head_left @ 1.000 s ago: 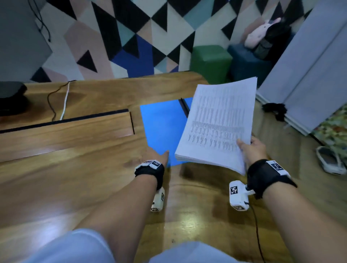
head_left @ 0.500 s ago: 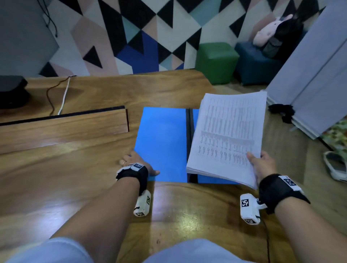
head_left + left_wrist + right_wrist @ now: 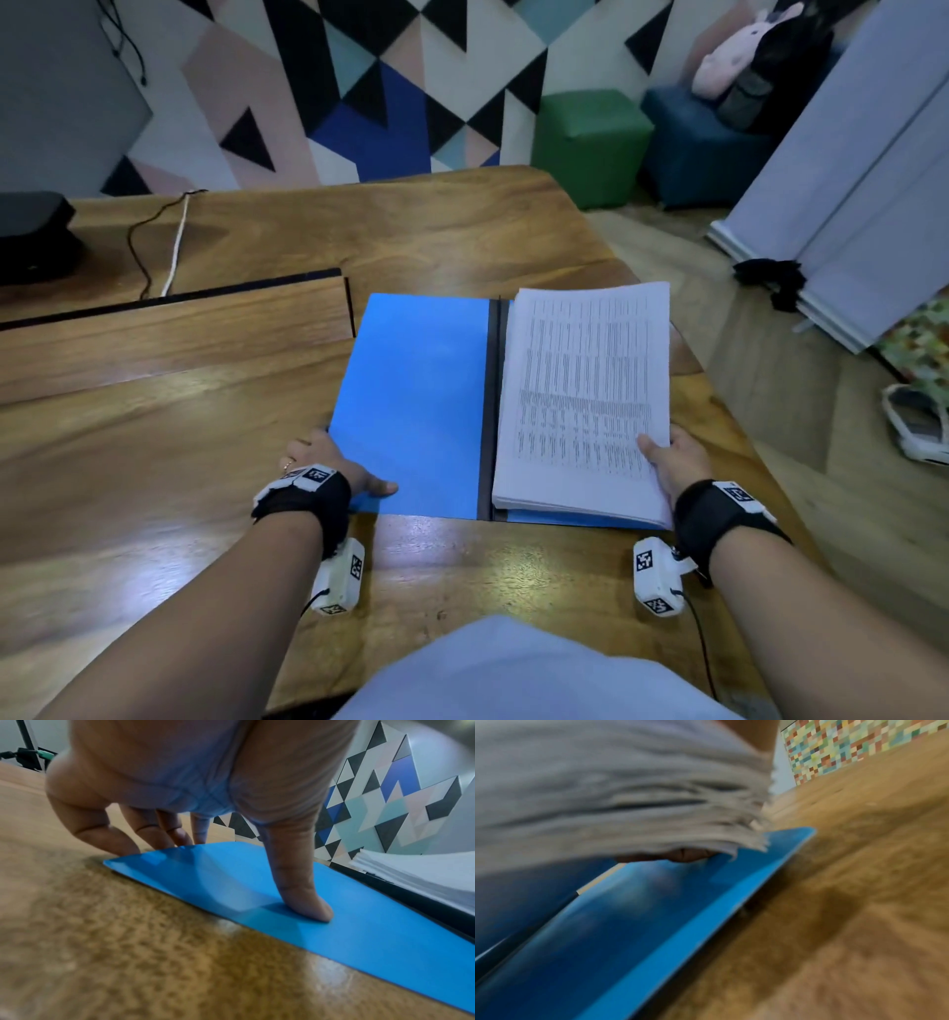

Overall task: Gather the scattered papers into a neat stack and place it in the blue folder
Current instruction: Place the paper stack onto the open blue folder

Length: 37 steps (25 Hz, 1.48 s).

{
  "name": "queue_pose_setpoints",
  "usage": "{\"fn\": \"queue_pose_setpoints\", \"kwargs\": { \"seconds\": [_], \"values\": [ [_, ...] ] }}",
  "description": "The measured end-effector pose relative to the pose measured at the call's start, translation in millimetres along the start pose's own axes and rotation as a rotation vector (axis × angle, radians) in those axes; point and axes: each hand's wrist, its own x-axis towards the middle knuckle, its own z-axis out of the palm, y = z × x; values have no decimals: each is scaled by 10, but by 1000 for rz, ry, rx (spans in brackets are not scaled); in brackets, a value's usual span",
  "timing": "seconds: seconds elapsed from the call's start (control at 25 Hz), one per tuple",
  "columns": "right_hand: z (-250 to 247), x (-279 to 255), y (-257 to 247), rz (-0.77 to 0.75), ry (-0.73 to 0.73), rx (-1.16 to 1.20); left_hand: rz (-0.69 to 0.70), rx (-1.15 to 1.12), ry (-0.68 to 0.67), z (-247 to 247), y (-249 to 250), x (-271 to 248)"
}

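Observation:
The blue folder (image 3: 421,401) lies spread on the wooden table (image 3: 154,462), its black spine (image 3: 490,401) in the middle. A thick stack of printed papers (image 3: 585,390) sits on its right half. My right hand (image 3: 672,462) grips the stack's near right corner, thumb on top. In the right wrist view its fingers (image 3: 680,856) are under the stack (image 3: 603,801), just above the right flap (image 3: 680,902). My left hand (image 3: 334,462) holds the left flap's near corner. The thumb (image 3: 306,902) presses on the flap (image 3: 359,923) and the fingers (image 3: 154,837) sit at its slightly raised outer edge.
A raised wooden panel with a black rim (image 3: 174,329) lies left of the folder. Cables (image 3: 174,241) and a dark object (image 3: 31,236) sit at the back left. The table's right edge (image 3: 719,401) runs close to the stack. Beyond are stools (image 3: 590,144), a grey panel (image 3: 847,180) and a shoe (image 3: 914,426).
The stack has come down from the air onto the folder's right half. My left hand has moved left along the folder's near edge to the left flap's corner.

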Motion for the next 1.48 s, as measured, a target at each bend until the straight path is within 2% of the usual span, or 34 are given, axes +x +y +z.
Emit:
{"fn": "queue_pose_setpoints", "kwargs": {
  "seconds": [0.28,0.4,0.48,0.56,0.72,0.84,0.88,0.92,1.0,1.08,1.2,1.28,1.36,1.48],
  "values": [
    [104,199,-6,-46,3,-285,20,-39,18,-44,3,-100],
    [106,235,-49,-21,-36,-389,43,-184,60,-217,36,-204],
    [106,280,-67,-20,-72,-460,168,-355,138,-440,78,-336],
    [121,292,-107,-3,-94,-547,373,-469,154,-701,151,-587],
    [135,369,-124,2,-116,-698,793,-658,-120,-842,455,-1378],
    [100,486,-48,55,-154,-463,976,-523,-411,-548,756,-1720],
    [67,498,-38,68,-156,-367,990,-401,-487,-369,840,-1713],
    [14,478,-47,99,-159,-284,978,-260,-507,-158,906,-1644],
    [-137,374,-104,227,-172,-118,880,-14,-413,241,962,-1426],
    [-283,186,-216,248,-286,-57,735,114,-304,523,934,-1259],
    [-393,48,-288,206,-430,-133,678,85,-266,722,895,-1216],
    [-362,63,-284,139,-500,-293,664,66,-246,768,882,-1206],
    [-256,113,-328,74,-521,-487,639,50,-228,788,861,-1129],
    [101,226,-483,-61,-501,-610,597,-7,-162,689,796,-977]
  ]
}}
